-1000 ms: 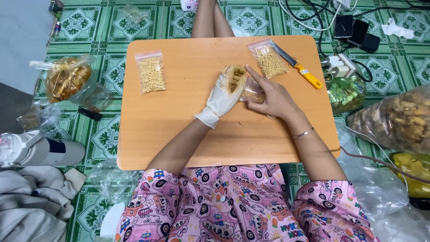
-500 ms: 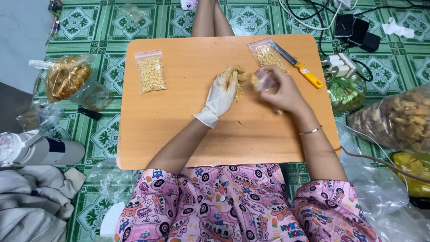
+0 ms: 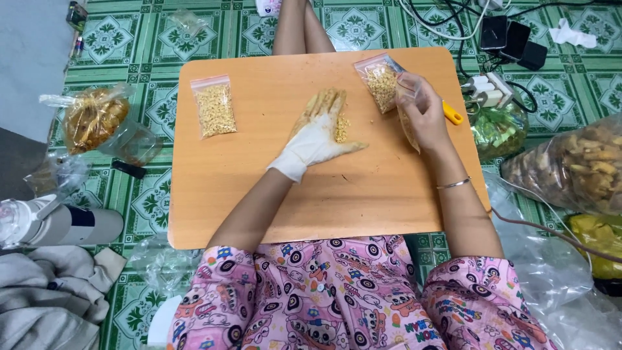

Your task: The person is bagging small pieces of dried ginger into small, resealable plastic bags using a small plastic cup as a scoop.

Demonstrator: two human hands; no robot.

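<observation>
Here, a small heap of yellow crumbs (image 3: 341, 128) is seen on the wooden desk (image 3: 259, 194), just beside the fingers of the left hand (image 3: 315, 133). That hand is covered by a white glove stained yellow, and it is laid flat on the desk with its fingers stretched out and kept close together, palm down. A thin clear bag (image 3: 408, 107) is pinched by the curled fingers of the bare right hand (image 3: 427, 116), and it is held upright just above the desk, with crumbs visible inside it. Just beyond the right fingers, touching the bag's far side, 1 zip bag of yellow crumbs (image 3: 381, 81) is laid flat. A yellow-handled knife (image 3: 452, 113) is partly hidden behind the right hand. Well apart from the left fingers, toward the desk's far left corner, a 2nd filled zip bag (image 3: 214, 107) is laid.
</observation>
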